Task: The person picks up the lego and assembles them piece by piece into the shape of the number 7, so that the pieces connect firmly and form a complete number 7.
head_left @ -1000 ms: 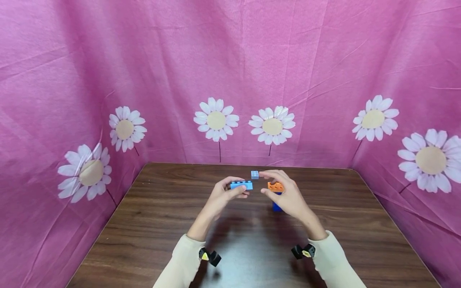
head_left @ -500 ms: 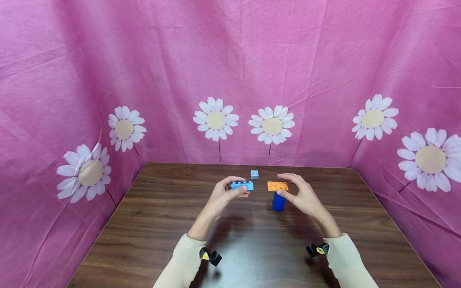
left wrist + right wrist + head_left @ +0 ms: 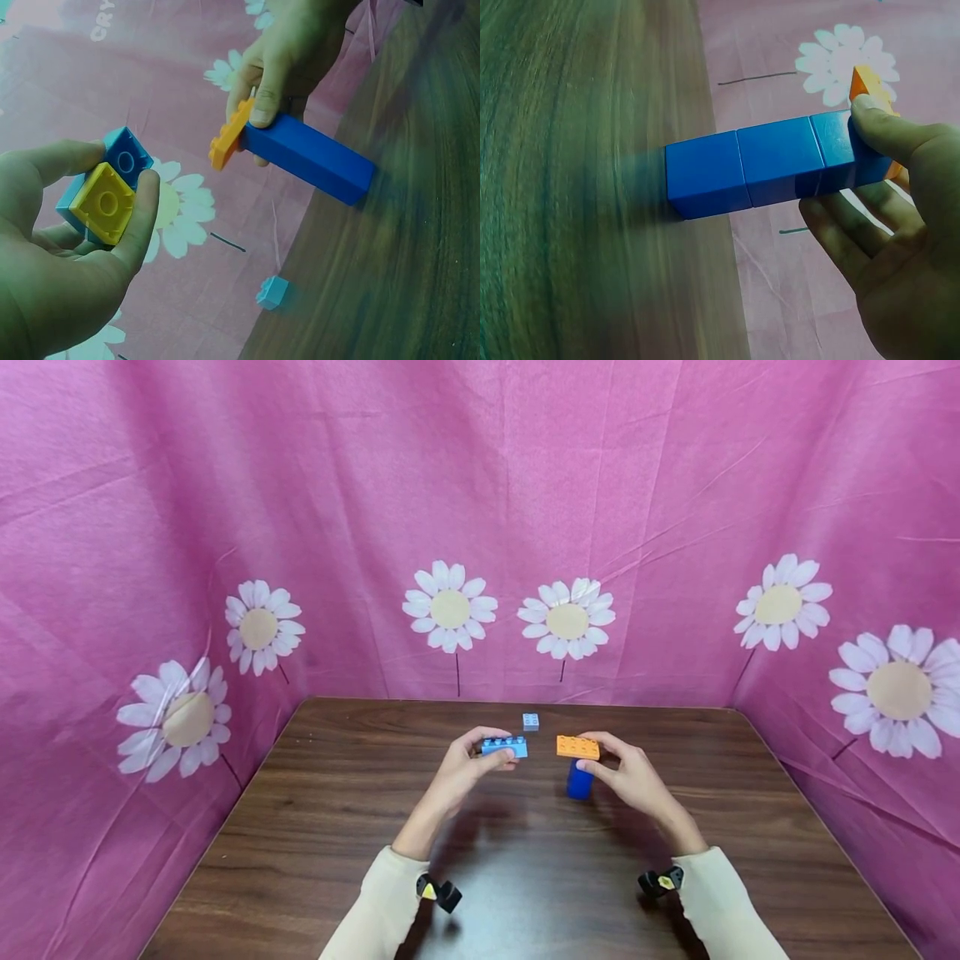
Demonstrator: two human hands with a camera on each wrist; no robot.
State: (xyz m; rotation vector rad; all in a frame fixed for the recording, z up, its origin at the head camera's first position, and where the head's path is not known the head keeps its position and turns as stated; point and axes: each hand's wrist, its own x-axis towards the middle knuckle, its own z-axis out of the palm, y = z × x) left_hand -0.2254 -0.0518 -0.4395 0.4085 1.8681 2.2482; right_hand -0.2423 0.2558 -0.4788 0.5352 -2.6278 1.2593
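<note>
As we apparently stack, our left hand (image 3: pixel 462 767) pinches a light-blue plastic brick (image 3: pixel 496 746), our right (image 3: pixel 634 778) a blue plastic tower (image 3: pixel 578 783); alignment seems next.

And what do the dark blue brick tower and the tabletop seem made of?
Dark blue brick tower: probably hard plastic, smooth and faintly shiny, judging by its crisp edges and seams. Tabletop: brown grain suggests wood or wood-look laminate, with a soft sheen.

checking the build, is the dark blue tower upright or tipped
Upright. The dark blue tower stands on end on the table, the orange brick across its top.
</note>
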